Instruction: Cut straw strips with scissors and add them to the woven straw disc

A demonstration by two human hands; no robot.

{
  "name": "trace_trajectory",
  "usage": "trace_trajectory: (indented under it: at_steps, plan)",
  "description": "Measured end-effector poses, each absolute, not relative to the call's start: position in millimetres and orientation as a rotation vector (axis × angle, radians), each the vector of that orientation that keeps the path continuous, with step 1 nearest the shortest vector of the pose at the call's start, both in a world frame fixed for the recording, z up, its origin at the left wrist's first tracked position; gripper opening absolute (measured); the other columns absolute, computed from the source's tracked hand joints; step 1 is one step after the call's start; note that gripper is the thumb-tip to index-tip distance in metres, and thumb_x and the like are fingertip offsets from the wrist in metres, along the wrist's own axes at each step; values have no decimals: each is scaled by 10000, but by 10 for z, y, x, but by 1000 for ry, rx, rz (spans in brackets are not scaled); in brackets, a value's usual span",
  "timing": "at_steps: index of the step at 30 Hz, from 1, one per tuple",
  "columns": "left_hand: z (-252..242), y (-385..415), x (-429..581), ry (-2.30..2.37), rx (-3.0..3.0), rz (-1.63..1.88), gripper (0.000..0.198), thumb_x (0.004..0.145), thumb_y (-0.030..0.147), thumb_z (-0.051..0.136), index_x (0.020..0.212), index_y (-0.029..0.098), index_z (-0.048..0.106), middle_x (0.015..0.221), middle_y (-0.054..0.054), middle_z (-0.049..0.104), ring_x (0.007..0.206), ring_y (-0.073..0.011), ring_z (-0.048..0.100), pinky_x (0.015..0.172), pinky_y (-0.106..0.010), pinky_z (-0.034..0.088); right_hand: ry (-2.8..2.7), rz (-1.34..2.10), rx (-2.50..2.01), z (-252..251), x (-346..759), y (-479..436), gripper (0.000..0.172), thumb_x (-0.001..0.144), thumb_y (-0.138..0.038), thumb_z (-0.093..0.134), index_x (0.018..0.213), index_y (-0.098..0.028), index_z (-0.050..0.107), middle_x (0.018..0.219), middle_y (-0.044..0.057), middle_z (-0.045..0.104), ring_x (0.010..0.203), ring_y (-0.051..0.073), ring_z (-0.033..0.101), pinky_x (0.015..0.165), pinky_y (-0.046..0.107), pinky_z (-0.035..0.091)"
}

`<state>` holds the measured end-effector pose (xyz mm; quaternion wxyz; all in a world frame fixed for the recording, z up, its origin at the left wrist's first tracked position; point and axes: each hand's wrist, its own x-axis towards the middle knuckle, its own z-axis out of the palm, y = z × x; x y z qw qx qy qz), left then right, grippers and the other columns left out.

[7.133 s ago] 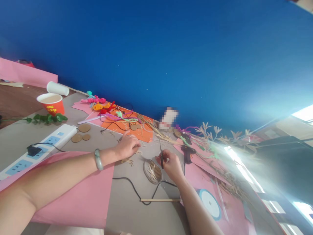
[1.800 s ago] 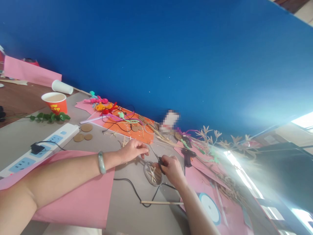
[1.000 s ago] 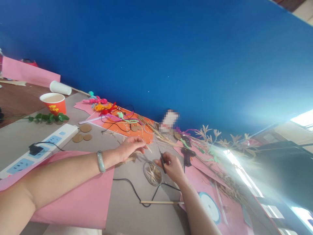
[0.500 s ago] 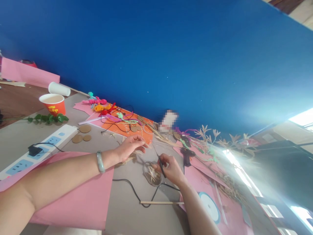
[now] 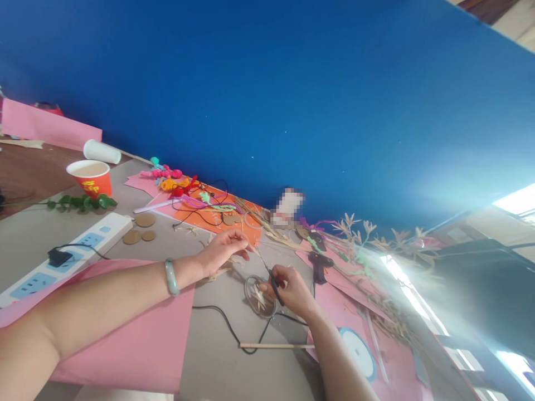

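My right hand [image 5: 296, 291] grips black-handled scissors [image 5: 276, 287], with their thin blades pointing up and left toward my left fingertips. My left hand [image 5: 221, 252] is raised above the grey table, its thumb and forefinger pinched together. A thin, pale sliver seems to stick out of that pinch beside the blade tips; its kind is too small to tell. Under my right hand stands a round clear dish [image 5: 248, 301] with pale straw-like clippings [image 5: 261, 298] in it. More pale scraps [image 5: 219, 272] lie beneath my left wrist.
A white power strip [image 5: 98, 240], a red paper cup [image 5: 100, 182] and cork discs [image 5: 132, 237] lie left. Behind are orange paper [image 5: 251, 234] and coloured pipe cleaners [image 5: 169, 184]. A black glue gun [image 5: 320, 264] rests right; its cord and a stick [image 5: 276, 346] lie in front.
The scissors and my right hand have shifted slightly, bringing the blade tips closer to my left fingertips. My left hand has barely moved and keeps its pinch.
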<state>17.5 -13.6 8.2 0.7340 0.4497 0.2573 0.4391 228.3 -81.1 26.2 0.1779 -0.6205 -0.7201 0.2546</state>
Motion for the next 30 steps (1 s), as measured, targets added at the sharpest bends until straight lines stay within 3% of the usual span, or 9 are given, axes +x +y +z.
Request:
trace_trajectory:
  at_steps: [14,30]
  plan:
    - [31,-93,182,546,1039,1028,182,781,307,634,823,160,535,812,-49,689,646,-133,632,679,-277,461,-1906,928,-1745,291,2295,-817,350,671,-423,647,571,-190,406,524,-67,366,541,84,314,500,211,256]
    - [59,-117,182,613,1065,1049,183,768,310,639,821,156,555,795,-46,688,676,-136,630,667,-260,451,-1862,997,-1752,313,2274,-822,362,648,-425,683,559,-185,427,486,-73,411,510,79,328,489,213,249]
